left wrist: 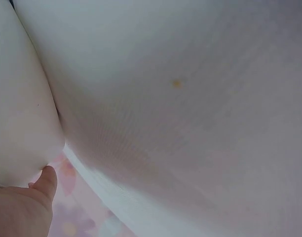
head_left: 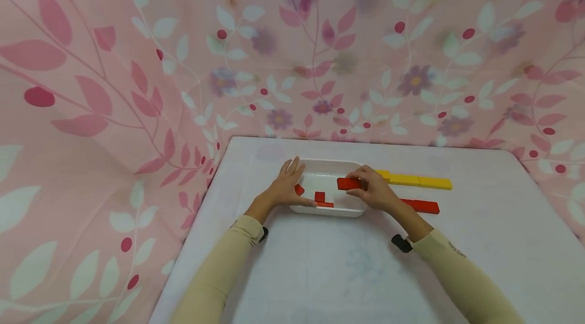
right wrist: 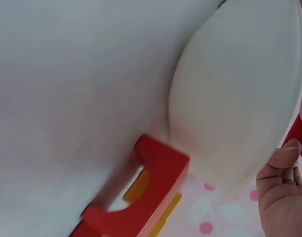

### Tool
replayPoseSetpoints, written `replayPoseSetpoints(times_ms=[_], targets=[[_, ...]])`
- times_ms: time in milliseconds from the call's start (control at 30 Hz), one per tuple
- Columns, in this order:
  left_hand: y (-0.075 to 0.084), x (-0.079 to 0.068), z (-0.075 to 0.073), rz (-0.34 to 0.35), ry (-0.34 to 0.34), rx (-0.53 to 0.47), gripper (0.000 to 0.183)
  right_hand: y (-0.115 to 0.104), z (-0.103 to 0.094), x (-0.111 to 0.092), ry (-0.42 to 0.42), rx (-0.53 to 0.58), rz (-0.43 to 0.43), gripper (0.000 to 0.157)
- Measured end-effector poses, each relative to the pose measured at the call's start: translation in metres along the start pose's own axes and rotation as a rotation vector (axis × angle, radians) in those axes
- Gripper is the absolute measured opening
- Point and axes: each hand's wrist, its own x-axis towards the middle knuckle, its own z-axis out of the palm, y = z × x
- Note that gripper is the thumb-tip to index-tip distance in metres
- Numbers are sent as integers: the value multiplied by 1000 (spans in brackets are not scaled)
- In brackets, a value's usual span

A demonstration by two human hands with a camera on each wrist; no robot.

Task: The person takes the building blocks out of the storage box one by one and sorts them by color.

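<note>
A white shallow tray (head_left: 338,212) sits on the table. My left hand (head_left: 284,187) rests on its left end, fingers spread and straight, thumb along the front rim. Over the tray's right part, my right hand (head_left: 374,189) pinches a red rectangular block (head_left: 347,184) between thumb and fingers. Inside the tray lie a small red block (head_left: 320,196), a flat red block (head_left: 325,204) by the front wall, and another red block (head_left: 299,189) partly hidden by the left hand. In the right wrist view, the right hand's fingers cover most of the held block.
Right of the tray, a row of yellow blocks (head_left: 420,181) lies farther back. Nearer is a row of red blocks (head_left: 422,206), partly behind the right forearm; a red block with an arched cutout (right wrist: 166,168) stands close by the tray. Floral cloth (head_left: 292,60) hangs behind the table.
</note>
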Motion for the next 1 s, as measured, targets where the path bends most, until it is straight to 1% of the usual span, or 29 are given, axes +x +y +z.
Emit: replayPoseSetpoints(times_ms=[100, 200, 333, 467, 600, 700, 833, 1000], targets=[[-1, -1, 1, 3, -5, -2, 129, 9, -9, -10, 26, -5, 6, 33], [-1, -2, 1, 3, -12, -8, 129, 18, -19, -21, 41, -18, 32, 33], [0, -2, 0, 0, -18, -9, 128, 28, -31, -34, 31, -56, 63, 36], [-1, 0, 0, 11, -11, 7, 128, 37, -44, -45, 44, -97, 50, 37], [0, 1, -1, 8, 6, 9, 127, 47, -56, -56, 79, -141, 23, 36], [1, 1, -1, 6, 1, -6, 128, 55, -65, -64, 103, -171, 57, 35], [3, 0, 0, 0, -21, -24, 129, 67, -80, -76, 104, -188, 138, 36], [2, 0, -1, -11, -15, -7, 128, 79, -96, -88, 101, -206, 180, 38]])
